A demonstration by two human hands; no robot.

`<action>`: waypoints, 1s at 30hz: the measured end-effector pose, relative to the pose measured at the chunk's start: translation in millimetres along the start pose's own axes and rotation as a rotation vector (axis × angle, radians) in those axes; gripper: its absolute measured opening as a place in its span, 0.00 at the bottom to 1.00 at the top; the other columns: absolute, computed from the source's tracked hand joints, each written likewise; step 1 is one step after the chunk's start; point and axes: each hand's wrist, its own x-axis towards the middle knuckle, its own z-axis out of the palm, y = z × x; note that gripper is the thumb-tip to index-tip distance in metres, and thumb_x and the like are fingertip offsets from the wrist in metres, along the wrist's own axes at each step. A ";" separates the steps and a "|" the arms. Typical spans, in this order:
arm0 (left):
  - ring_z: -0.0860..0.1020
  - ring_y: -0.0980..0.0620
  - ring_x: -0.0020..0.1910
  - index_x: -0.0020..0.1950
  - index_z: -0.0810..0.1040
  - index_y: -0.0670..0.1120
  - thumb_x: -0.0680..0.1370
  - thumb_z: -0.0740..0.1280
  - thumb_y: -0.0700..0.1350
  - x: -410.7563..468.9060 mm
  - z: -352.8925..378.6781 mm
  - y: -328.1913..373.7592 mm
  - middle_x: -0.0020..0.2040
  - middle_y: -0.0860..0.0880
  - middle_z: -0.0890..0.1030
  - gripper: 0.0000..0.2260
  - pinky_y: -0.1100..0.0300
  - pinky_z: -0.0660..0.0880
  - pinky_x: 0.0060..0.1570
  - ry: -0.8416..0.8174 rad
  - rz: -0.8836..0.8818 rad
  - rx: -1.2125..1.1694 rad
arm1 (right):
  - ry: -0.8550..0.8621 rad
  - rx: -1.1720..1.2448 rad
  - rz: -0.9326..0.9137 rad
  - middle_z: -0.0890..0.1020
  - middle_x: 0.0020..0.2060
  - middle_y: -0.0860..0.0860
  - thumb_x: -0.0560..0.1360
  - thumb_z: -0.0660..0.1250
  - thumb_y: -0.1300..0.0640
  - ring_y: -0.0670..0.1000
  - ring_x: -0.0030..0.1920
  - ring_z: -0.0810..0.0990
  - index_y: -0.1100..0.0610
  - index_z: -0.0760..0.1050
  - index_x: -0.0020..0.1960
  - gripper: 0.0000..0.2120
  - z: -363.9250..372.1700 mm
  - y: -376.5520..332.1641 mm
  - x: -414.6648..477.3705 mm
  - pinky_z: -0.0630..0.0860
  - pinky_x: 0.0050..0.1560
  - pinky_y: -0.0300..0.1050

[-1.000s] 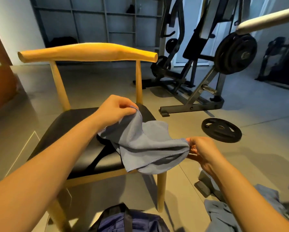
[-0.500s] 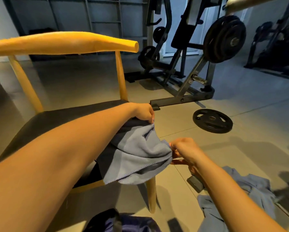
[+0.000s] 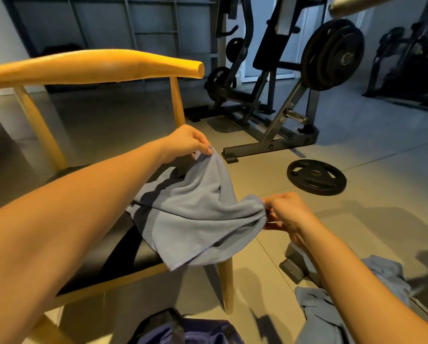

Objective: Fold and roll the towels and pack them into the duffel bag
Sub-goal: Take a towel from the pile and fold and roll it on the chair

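gym room, grey tiled floor (image 3: 357,232), a weight machine (image 3: 270,83) at the back. low, warm light from the left.

left: wooden chair (image 3: 96,68) with a dark seat, facing the person.

left hand (image 3: 188,142): raised over the far right corner of the seat, fingers curled, thumb and fingertips pinching one corner of the towel (image 3: 198,214).

towel: grey-blue, slung between the two hands. its middle sags and lies creased on the seat; the near edge hangs over the front right corner. one layer is doubled over; edges not aligned. not yet folded flat.

bag (image 3: 188,331): dark blue, on the floor at the bottom edge, just in front of the chair. only its top shows; contents cannot be told.

right hand (image 3: 287,212): lower and nearer, off the chair's right side, fingers curled, pinching the bunched opposite end of the towel.

right: a loose weight plate (image 3: 316,177) flat on the floor; a heap of more towels (image 3: 309,306) beneath the right forearm, unfolded.

assessment: step in hand is spreading the towel for its first fold. task appears at an early stage. recommended: work the right-hand pinch out to a true corner, draw the hands apart until the top edge is taut, then lay the cloth flat on the seat with hems matched. keep the hanging edge off the floor.
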 end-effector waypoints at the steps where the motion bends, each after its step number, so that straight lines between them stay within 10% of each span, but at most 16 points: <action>1: 0.81 0.51 0.48 0.45 0.87 0.41 0.75 0.76 0.42 -8.1 -10.7 -1.8 0.46 0.46 0.85 0.04 0.59 0.76 0.42 0.069 0.006 -0.052 | 0.027 0.012 -0.019 0.82 0.40 0.65 0.77 0.60 0.70 0.59 0.38 0.82 0.73 0.78 0.49 0.09 -2.7 -1.2 0.7 0.85 0.41 0.53; 18: 0.84 0.50 0.48 0.47 0.84 0.40 0.74 0.76 0.41 -208.9 -197.7 15.4 0.46 0.45 0.85 0.06 0.59 0.82 0.47 0.489 0.102 -0.159 | 0.134 -0.244 -0.727 0.82 0.43 0.52 0.79 0.64 0.65 0.53 0.45 0.79 0.59 0.82 0.50 0.08 16.0 -152.1 -47.9 0.75 0.44 0.46; 30: 0.84 0.52 0.40 0.47 0.81 0.37 0.76 0.73 0.35 -321.8 -256.5 27.8 0.37 0.47 0.85 0.03 0.63 0.81 0.39 0.652 0.110 -0.345 | -0.142 -0.161 -0.893 0.86 0.45 0.55 0.81 0.65 0.66 0.52 0.47 0.85 0.61 0.82 0.51 0.07 40.3 -246.6 -132.7 0.82 0.46 0.44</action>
